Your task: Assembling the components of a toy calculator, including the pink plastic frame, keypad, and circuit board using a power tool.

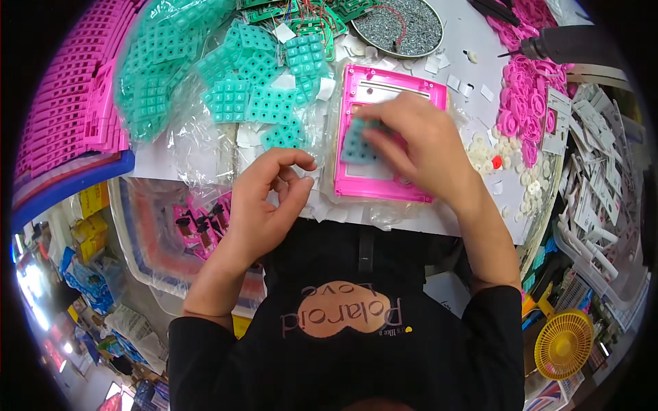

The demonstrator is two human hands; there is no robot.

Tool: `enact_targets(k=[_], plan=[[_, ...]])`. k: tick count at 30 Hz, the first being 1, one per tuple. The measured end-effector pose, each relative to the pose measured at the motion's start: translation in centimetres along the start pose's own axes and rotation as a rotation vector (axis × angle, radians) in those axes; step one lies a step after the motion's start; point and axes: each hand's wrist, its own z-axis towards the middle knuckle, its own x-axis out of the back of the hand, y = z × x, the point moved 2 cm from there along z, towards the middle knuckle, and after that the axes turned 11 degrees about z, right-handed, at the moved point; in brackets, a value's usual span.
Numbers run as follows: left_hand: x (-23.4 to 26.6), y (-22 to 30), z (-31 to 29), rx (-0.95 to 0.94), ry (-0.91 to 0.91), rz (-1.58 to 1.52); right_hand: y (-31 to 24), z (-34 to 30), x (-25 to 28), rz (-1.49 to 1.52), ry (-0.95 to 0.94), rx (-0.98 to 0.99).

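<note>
A pink plastic housing (346,185) lies open side up on the table in front of me, on a clear plastic bag. Over it is my right hand (418,137), its fingers closed on a teal rubber keypad (358,145) that sits within the frame's left half; hand and keypad are slightly blurred. To the left of the housing hovers my left hand (267,198), its fingers loosely curled, thumb and forefinger apart with nothing between them. Several more teal keypads (271,104) are heaped beyond that hand, some spilling from a clear bag (154,82).
Pink housings (75,89) are stacked at far left. A round tray of screws (404,31) and green circuit boards (322,31) lie at the back. A power screwdriver (555,44) points in at right, above pink parts (524,103) and small white pieces (534,181). A yellow fan (563,344) stands lower right.
</note>
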Motion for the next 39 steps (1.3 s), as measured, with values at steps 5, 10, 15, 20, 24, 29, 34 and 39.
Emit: enact_targets(k=[5, 10, 15, 20, 24, 29, 34, 39], plan=[[0.1, 0.2, 0.6, -0.061, -0.007, 0.058, 1.6, 1.5, -0.3, -0.152, 0.054, 0.118], [0.2, 0.1, 0.9, -0.071, -0.008, 0.082, 1.8, 1.6, 0.0, -0.111, -0.043, 0.093], [0.9, 0.8, 1.4, -0.083, -0.056, 0.149, 1.8, 1.8, 0.1, -0.136, -0.061, 0.056], [3.2, 2.2, 3.1, -0.131, 0.048, 0.373, -2.3, 0.7, 2.4, -0.198, 0.16, 0.097], [5.5, 4.5, 10.6, -0.396, 0.093, 0.749, -3.0, -1.5, 2.1, -0.031, 0.118, 0.145], [1.1, 3.7, 24.0, -0.552, 0.217, 1.133, -4.4, -2.5, 1.2, 0.066, 0.028, 0.082], [1.5, 4.0, 30.5, -0.382, 0.324, 1.112, -3.2, -5.0, 2.6, 0.088, 0.064, -0.007], [1.4, 5.6, 34.9, -0.053, -0.056, 1.143, -4.1, -4.3, 2.8, 0.128, 0.024, 0.057]])
